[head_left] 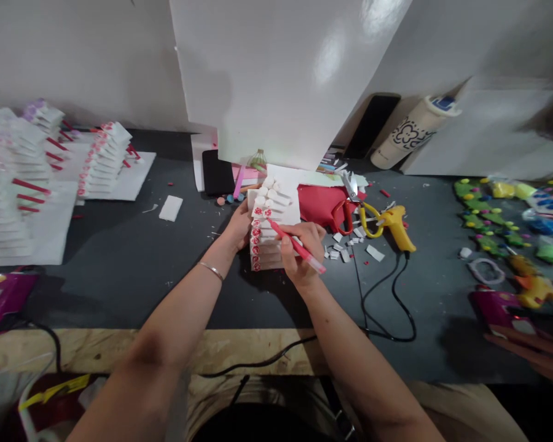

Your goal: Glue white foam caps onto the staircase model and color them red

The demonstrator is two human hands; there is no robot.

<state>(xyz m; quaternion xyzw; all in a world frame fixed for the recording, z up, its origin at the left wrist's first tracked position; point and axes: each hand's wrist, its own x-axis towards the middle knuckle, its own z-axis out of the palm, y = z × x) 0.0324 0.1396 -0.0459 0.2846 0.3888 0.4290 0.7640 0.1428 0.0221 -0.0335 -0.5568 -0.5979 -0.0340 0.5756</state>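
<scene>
In the middle of the desk lies a white paper model (273, 258) made of rows of paper rolls. Red marks cover the ends of the lower rolls along its left side, while the upper roll ends are plain white. My left hand (240, 228) grips the model's left edge, its fingertips partly hidden behind it. A red marker pen (299, 247) is pinched in my right hand (308, 245), with its tip at the roll ends near the model's upper part. Red paper (320, 205) lies just right of the model.
Scissors (350, 202), a yellow glue gun (397, 227) with a black cord and white paper scraps lie to the right. Similar paper models (104, 162) stand at left. A bottle (412, 132) leans at the back. At far right another person's hand (529, 350) touches a purple box (500, 310).
</scene>
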